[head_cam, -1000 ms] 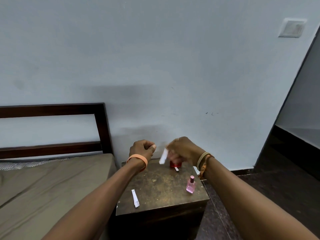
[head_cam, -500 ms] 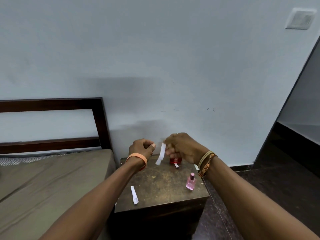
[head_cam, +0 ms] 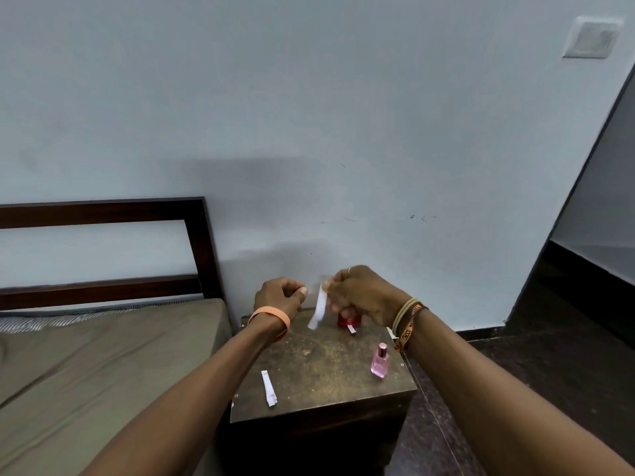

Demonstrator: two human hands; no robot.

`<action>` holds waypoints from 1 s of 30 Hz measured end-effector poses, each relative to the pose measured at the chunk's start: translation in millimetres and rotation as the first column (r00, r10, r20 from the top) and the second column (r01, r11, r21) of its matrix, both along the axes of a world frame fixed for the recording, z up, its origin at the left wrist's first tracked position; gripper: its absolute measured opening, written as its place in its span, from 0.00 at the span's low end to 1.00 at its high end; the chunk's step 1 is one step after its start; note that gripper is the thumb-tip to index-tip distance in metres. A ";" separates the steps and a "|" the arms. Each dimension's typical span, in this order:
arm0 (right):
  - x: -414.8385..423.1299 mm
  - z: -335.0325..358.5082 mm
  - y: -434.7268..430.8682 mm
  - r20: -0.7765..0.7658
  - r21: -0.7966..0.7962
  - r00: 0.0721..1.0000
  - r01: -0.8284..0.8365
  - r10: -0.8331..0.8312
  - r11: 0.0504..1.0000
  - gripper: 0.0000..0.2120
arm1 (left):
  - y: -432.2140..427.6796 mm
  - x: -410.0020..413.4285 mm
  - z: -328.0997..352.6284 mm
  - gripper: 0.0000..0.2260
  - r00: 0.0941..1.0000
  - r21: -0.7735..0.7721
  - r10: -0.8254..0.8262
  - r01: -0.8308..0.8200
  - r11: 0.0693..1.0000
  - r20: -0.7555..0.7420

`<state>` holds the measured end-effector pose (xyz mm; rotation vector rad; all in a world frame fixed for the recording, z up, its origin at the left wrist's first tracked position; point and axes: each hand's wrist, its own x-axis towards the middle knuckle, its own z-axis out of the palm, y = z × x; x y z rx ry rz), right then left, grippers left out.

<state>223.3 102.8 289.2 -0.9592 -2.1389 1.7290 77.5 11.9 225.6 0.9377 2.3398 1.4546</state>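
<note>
Two paper strips noted: spare strip [head_cam: 269, 387] lies on nightstand [head_cam: 326, 369], well short of the fingers; pink bottle [head_cam: 379, 360] nearer the right wrist; right hand [head_cam: 364, 293] pinches held strip [head_cam: 319, 309] by its top, beside red bottle [head_cam: 349, 320] (partly hidden); left hand [head_cam: 280, 295] curled, seemingly empty; advise steadying the loose tail.

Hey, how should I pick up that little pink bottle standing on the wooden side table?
Pinch the pink bottle across its wider glass body, below the narrow cap, coming from the right. It stands upright near the right edge of the table, apart from the other things.
</note>
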 end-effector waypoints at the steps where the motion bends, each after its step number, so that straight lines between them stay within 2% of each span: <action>1: 1.1 5.7 -1.3 -0.081 -0.103 0.997 -0.005 -0.003 0.995 0.04 | 0.0 -1.1 -0.6 0.01 1.000 -0.001 0.006 -0.006 1.000 -0.007; 2: 2.1 8.7 -2.1 -0.120 -0.163 0.993 -0.014 -0.005 0.987 0.04 | -0.5 -1.0 0.1 0.01 1.000 -0.007 0.011 -0.011 1.000 -0.011; 3: 2.6 7.5 -1.0 -0.081 -0.141 0.997 -0.010 -0.001 0.990 0.04 | -0.9 -1.2 0.3 0.01 1.000 -0.003 0.012 -0.012 1.000 -0.011; 5: 3.8 -0.4 -1.9 0.130 0.049 0.992 -0.016 0.010 0.999 0.06 | -1.9 -0.1 0.7 0.02 1.000 0.006 0.010 -0.010 1.000 -0.005; 7: 4.9 -3.1 -3.6 0.194 0.103 0.981 -0.019 -0.002 0.995 0.07 | -1.8 0.3 2.5 0.01 1.000 0.005 -0.004 0.004 1.000 -0.005; 11: 3.1 13.1 0.0 -0.059 -0.107 0.997 0.041 -0.048 0.993 0.04 | -1.0 -2.3 7.0 0.03 1.000 0.017 0.014 -0.014 1.000 -0.003; 15: 1.6 19.8 -2.9 -0.038 -0.107 0.999 0.002 -0.006 0.994 0.02 | -0.9 1.1 8.7 0.06 1.000 -0.003 0.007 -0.007 1.000 -0.008; 18: 3.1 19.2 -5.3 -0.109 -0.175 0.994 -0.015 -0.004 0.985 0.03 | -1.0 1.7 7.6 0.05 1.000 -0.007 -0.010 0.010 1.000 -0.022; 19: 3.4 16.0 -6.3 -0.092 -0.163 0.996 -0.003 -0.012 0.987 0.04 | -1.7 1.5 6.2 0.04 1.000 -0.007 -0.011 0.011 1.000 -0.028; 22: 4.4 -2.1 -8.7 0.141 0.165 0.989 0.018 -0.042 0.986 0.07 | -3.7 2.3 1.8 0.02 1.000 -0.002 -0.011 0.011 1.000 0.004; 26: 3.4 -8.7 -6.6 0.082 0.090 0.997 -0.003 -0.005 0.996 0.07 | -2.3 -2.4 -5.4 0.01 0.999 0.009 -0.010 0.010 1.000 0.035; 29: 3.1 -22.9 -2.0 0.162 0.191 0.987 -0.013 -0.019 0.982 0.09 | -4.4 -2.9 -12.9 0.03 0.998 0.003 -0.018 0.018 1.000 0.056; 30: 3.5 -28.5 -2.5 0.170 0.176 0.985 -0.025 -0.005 0.984 0.09 | -4.8 -2.6 -15.2 0.03 0.998 -0.001 -0.028 0.028 1.000 0.059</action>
